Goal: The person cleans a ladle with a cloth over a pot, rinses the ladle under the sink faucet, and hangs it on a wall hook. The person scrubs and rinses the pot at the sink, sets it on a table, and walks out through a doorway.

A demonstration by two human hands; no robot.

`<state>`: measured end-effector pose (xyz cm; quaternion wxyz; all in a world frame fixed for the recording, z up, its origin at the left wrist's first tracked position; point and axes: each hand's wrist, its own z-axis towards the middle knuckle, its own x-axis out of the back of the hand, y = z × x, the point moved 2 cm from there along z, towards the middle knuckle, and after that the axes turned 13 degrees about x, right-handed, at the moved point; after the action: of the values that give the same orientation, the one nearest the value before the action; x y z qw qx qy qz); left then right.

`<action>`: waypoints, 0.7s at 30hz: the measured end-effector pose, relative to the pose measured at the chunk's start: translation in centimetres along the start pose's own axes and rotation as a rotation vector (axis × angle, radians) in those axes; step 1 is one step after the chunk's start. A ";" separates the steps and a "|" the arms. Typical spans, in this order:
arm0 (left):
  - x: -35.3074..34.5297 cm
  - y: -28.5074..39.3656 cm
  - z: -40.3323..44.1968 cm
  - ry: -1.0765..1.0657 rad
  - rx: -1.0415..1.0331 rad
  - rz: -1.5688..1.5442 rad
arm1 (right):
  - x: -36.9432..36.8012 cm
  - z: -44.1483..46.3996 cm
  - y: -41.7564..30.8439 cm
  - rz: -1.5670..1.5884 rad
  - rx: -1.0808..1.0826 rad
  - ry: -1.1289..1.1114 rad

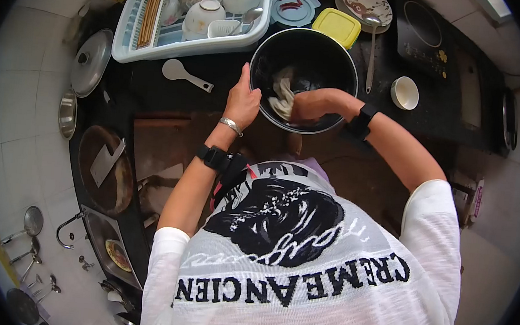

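Note:
A round pot [349,62] with a black inside and a pale metal rim stands at the counter's front edge, tilted toward me. My left hand [242,102] grips its left side, one finger stretched up along the wall. My right hand [309,107] reaches inside, fingers closed on a crumpled off-white cloth [283,91] against the pot's inner surface. The right fingertips are partly hidden by the hand itself. The pot's bottom looks dark and shiny.
Behind the pot are a dish rack [121,48] with bowls and chopsticks, a blue-lidded container [285,17] and a yellow-lidded box [337,27]. A rice paddle [184,74] lies left; a long spoon [371,61], small bowl [404,93] and induction cooker [415,49] are right. A cleaver [104,164] rests on a chopping board [122,191].

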<state>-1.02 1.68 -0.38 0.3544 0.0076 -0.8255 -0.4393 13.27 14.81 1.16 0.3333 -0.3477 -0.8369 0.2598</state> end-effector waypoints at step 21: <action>1.3 2.2 -0.1 -0.189 0.331 -0.589 | -3.0 -3.6 -4.8 0.109 0.245 0.523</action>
<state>-1.28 2.52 2.03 0.1284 0.2622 -0.8769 -0.3818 15.61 10.28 5.54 0.5627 -0.4045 -0.6651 0.2782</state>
